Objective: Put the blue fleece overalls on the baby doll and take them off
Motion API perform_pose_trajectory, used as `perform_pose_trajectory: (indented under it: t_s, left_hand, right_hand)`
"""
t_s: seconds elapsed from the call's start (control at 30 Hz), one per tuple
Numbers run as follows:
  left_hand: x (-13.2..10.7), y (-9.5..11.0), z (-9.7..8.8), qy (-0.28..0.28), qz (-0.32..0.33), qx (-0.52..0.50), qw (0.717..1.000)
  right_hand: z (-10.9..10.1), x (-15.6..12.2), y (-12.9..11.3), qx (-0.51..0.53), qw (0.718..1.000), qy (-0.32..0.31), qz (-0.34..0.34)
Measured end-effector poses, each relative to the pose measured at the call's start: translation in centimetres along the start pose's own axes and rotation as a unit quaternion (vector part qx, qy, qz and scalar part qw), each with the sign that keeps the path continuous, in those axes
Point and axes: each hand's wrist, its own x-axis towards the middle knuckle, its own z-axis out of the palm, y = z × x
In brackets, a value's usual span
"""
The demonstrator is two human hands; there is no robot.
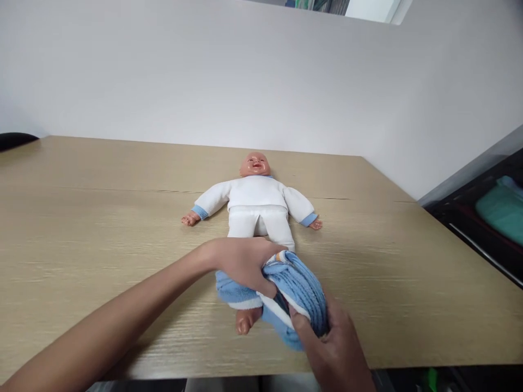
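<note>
A baby doll lies on its back with its head toward the wall, dressed in a white top with blue cuffs and white bottoms. Blue pants with white trim are bunched around its lower legs. One bare doll foot sticks out below the cloth; the other is hidden. My left hand reaches across the doll's shins, its thumb and fingers closed on the upper edge of the pants. At the lower right of the bunched cloth, my right hand grips the pants, thumb inside the opening.
The doll rests on a light wooden table, its front edge close to me. Behind stands a pale wall. To the right is a dark shelf or bin with green cloth. A black curved object shows at far left.
</note>
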Motion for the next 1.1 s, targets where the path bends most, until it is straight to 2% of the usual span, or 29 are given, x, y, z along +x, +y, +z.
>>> perform_pose_trajectory:
  t_s: [0.1,0.27,0.37,0.43,0.57,0.7,0.87,1.03,1.1]
  left_hand:
    - [-0.2,0.3,0.5,0.0,-0.06,0.111,0.992]
    - [-0.2,0.6,2.1,0.027,-0.096,0.183,0.978]
    - [0.0,0.9,2.9,0.032,-0.109,0.207,0.972]
    - [0.1,0.9,3.1,0.024,-0.11,0.209,0.971]
    - [0.2,0.4,2.8,0.017,-0.114,0.171,0.979]
    - [-0.1,-0.3,2.2,0.039,-0.069,0.084,0.993]
    - [-0.8,-0.7,2.7,0.108,-0.04,-0.041,0.993]
    - [-1.5,-1.0,3.6,0.172,-0.018,-0.063,0.983]
    - [-1.9,-1.1,3.6,0.181,0.001,-0.048,0.982]
  right_hand:
    - [-0.3,0.7,1.5,-0.034,0.999,0.024,-0.019]
    - [-0.9,1.6,4.2,-0.068,0.998,0.009,-0.018]
    - [-1.1,1.8,4.4,-0.044,0.998,0.019,-0.044]
    - [-1.0,1.9,4.2,-0.006,0.999,-0.003,-0.048]
    - [-0.7,2.2,4.1,0.053,0.998,-0.032,-0.012]
    - [-0.4,2.7,5.0,0.117,0.992,-0.054,0.009]
    - [0.1,3.7,5.7,0.261,0.96,-0.099,0.016]
    - [0.4,4.8,4.2,0.299,0.954,-0.039,-0.008]
    - [0.2,5.2,3.8,0.285,0.957,-0.058,-0.023]
